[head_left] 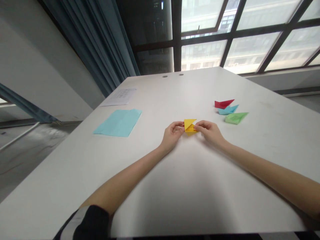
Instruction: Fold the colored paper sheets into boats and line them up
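Note:
A small piece of folded yellow paper (189, 126) is held between both hands, just above the white table. My left hand (173, 134) pinches its left edge between thumb and fingers. On the opposite side, my right hand (210, 131) grips the right edge the same way. The yellow paper shows a slanting flap at the top and an opening across its middle. To the right of my right hand lie three folded paper pieces with pointed ends: a red one (223, 104), a blue one (228, 110) and a green one (235, 118).
A light blue stack or sheet of square paper (119, 123) lies on the table (175, 186) at left. Behind it rests a printed white sheet (120, 96). The table's near edge runs along the bottom; windows and a blue curtain (100, 36) stand beyond.

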Demonstrator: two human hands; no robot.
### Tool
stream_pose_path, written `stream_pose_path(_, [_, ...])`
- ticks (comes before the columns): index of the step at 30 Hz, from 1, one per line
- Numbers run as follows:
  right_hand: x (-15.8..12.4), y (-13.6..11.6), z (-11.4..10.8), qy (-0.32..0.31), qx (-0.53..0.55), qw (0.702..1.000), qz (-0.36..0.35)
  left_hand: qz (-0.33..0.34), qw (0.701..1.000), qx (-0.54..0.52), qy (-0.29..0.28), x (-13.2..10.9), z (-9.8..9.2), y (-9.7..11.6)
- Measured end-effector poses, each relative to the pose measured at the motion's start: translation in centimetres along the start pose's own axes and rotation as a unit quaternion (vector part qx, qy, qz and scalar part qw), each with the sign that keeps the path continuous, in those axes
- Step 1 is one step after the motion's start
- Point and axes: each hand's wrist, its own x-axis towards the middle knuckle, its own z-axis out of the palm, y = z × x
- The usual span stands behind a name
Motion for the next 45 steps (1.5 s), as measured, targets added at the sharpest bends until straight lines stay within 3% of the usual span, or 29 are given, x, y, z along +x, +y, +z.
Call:
stream_pose_path(7, [-0.2, -0.1, 0.3, -0.030, -0.039, 0.999, 0.001, -0.005, 0.998, -0.058, 0.001, 0.2, -0.1, -0.2])
stream_pose_path(12, [-0.3, -0.1, 0.4, -0.054, -0.069, 0.996, -0.015, -0.054, 0.988, -0.147, -0.014, 0.2, -0.1, -0.2])
stream_pose_path(19, [-0.6, -0.4, 0.5, -0.062, -0.091, 0.994, -0.022, -0.086, 0.983, -0.161, 0.005, 0.4, -0.1, -0.3])
stream_pose_path(24, [-0.7, -0.6, 0.7, -0.031, -0.020, 0.999, -0.014, -0.074, 0.989, -0.130, 0.014, 0.4, -0.2, -0.5])
stream_pose_path(30, [-1.0, -1.0, 1.1, -0.079, 0.024, 0.996, 0.020, -0.064, 0.996, -0.069, -0.005, -0.2, 0.2, 0.0])
stream_pose_path(36, [-0.6, -0.7, 0.7, -0.007, 0.032, 0.999, 0.016, -0.125, 0.992, -0.014, -0.028, -0.5, 0.3, 0.2])
stream_pose_path(45, [-0.8, -0.2, 1.0, -0.048, 0.080, 0.994, 0.051, -0.108, 0.991, -0.004, -0.075, -0.6, 0.4, 0.1])
